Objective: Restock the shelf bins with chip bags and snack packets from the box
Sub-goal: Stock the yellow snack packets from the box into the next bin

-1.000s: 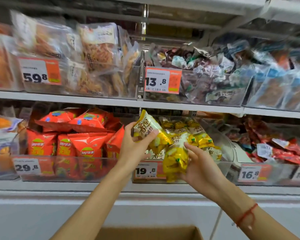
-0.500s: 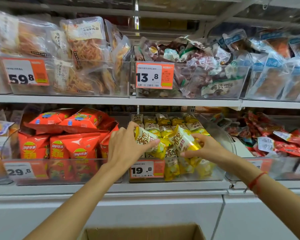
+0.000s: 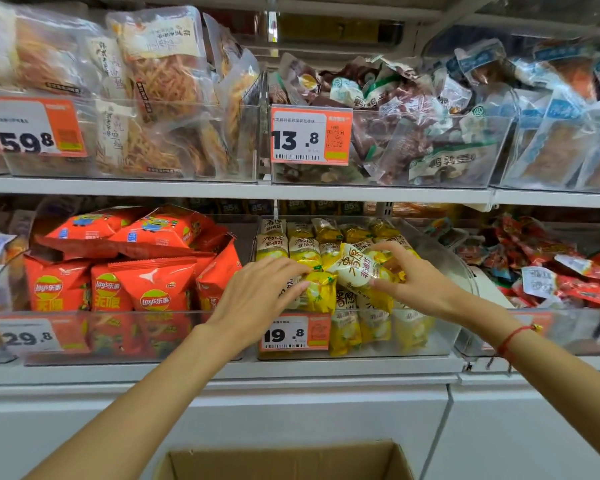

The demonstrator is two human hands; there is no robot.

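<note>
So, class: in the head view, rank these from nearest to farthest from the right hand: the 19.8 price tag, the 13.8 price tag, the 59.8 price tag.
From the right hand:
1. 19.8 price tag, lower left, same bin.
2. 13.8 price tag, shelf above.
3. 59.8 price tag, far upper left.

Orange price tags on bin fronts: 59.8 tag [image 3: 37,126] upper left, 13.8 tag [image 3: 310,135] upper middle, 29.8 tag [image 3: 28,336] lower left, 19.8 tag [image 3: 293,333] lower middle; white cabinet panel [image 3: 309,417] below the shelf.
</note>
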